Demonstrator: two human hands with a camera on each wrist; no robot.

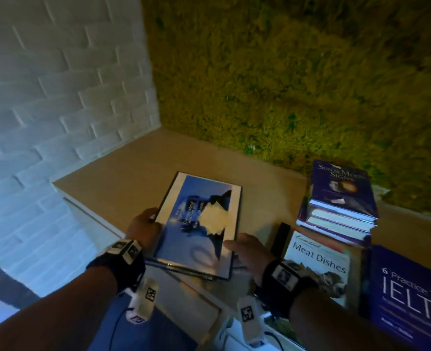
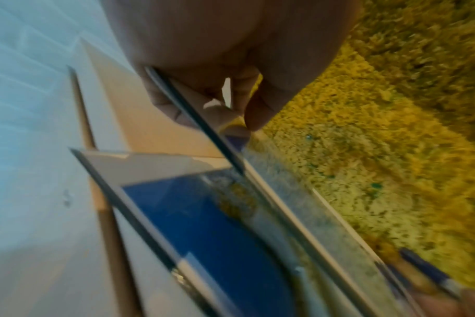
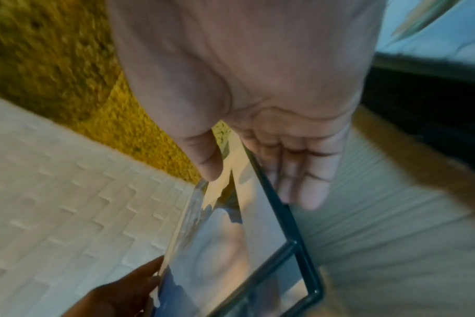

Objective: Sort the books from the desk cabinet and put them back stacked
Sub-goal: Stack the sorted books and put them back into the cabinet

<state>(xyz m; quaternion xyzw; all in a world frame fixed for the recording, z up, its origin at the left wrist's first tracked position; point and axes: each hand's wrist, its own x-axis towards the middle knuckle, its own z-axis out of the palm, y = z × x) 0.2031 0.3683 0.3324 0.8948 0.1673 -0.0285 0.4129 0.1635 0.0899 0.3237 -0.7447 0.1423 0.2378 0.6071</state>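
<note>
A thin blue book with a white border and dark rim is held tilted just above the tan desk top between both hands. My left hand pinches its left edge; the left wrist view shows that hand with thumb and fingers either side of the dark edge. My right hand grips the book's near right side, thumb on the cover. In the right wrist view that hand has its fingers under the glossy book. A second thin blue book lies right beneath.
At the right stands a stack topped by a purple "Sun & Moon Signs" book. Nearer lie a "Meat Dishes" book, a blue IELTS book and a black object. A white brick wall and a moss wall bound the desk.
</note>
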